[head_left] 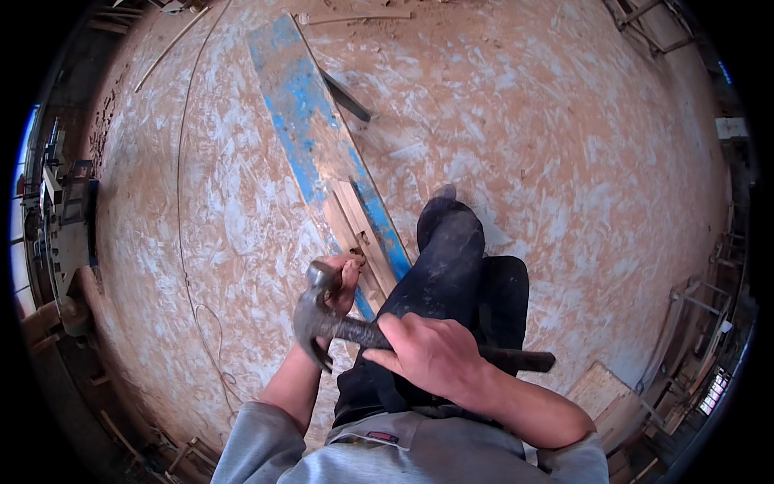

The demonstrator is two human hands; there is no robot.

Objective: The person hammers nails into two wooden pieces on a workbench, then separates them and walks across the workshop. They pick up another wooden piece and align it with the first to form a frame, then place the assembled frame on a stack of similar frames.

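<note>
Head view: Right hand (431, 351) closed firmly round the dark, scuffed handle of a claw hammer (355, 329), gripping well up toward the head; the rest of the handle runs out past the wrist to the right. Hammer head of dull grey metal, blunt round face, curved claw pointing down toward the lower edge; it is raised in front of the left forearm. Left hand (347, 278) partly covered by the hammer head; fingers bent, tips at the wooden pieces (375, 246). Cannot tell whether they pinch anything small.

Wooden pieces: pale, straight-edged, long and narrow, lying lengthwise side by side on the bench (294, 121); small dark notches in the wood just beside the left fingertips. Bench: long flat plank, blue paint worn through to bare brown wood, dusty; one dark, splayed leg (347, 95) visible. Dark trousers (439, 262), dust-marked, next to the near end of the plank. Floor (564, 161): reddish brown, streaked with whitish smears. Thin cable (181, 177) trailing at left, looped lower down.
</note>
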